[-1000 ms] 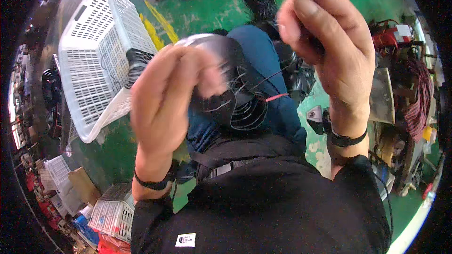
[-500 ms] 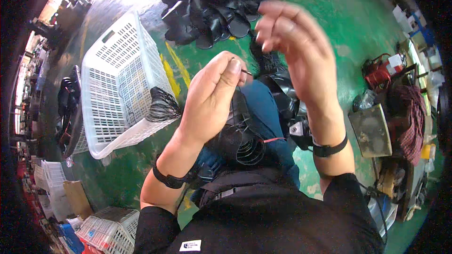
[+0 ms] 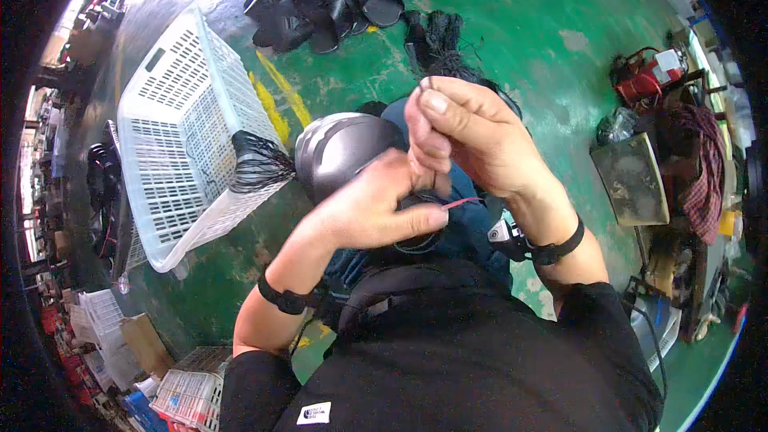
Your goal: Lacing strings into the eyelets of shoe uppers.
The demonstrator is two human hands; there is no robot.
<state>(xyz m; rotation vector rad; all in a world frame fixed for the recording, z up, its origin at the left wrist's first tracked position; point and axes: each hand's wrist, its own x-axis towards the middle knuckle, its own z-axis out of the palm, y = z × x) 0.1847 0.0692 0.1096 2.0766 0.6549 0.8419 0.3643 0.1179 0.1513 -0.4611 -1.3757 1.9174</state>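
My right hand (image 3: pixel 476 132) is raised above my lap, its thumb and fingers pinched together. A small dark tip shows at the pinch; what it belongs to is hidden. Lower and to the left, my left hand (image 3: pixel 372 208) reaches across, thumb stretched out and fingers smeared by motion. Whether it holds anything does not show. Beneath my hands lies a black shoe (image 3: pixel 340 152) with a shiny rounded toe, partly covered by the left hand. A thin pink strip (image 3: pixel 462 202) shows beside the left thumb, over my blue trousers.
A white perforated basket (image 3: pixel 172 232) stands at left, with a bundle of black laces (image 3: pixel 260 162) over its rim. Black shoe parts (image 3: pixel 336 0) are heaped on the green floor ahead. More black laces (image 3: pixel 442 36) lie beyond my knee. A red machine (image 3: pixel 652 76) stands at right.
My right hand has come down and inward, closing from spread fingers into a pinch. The left hand has lowered from its pinch on a thin tool. The shoe's shiny toe now shows at left.
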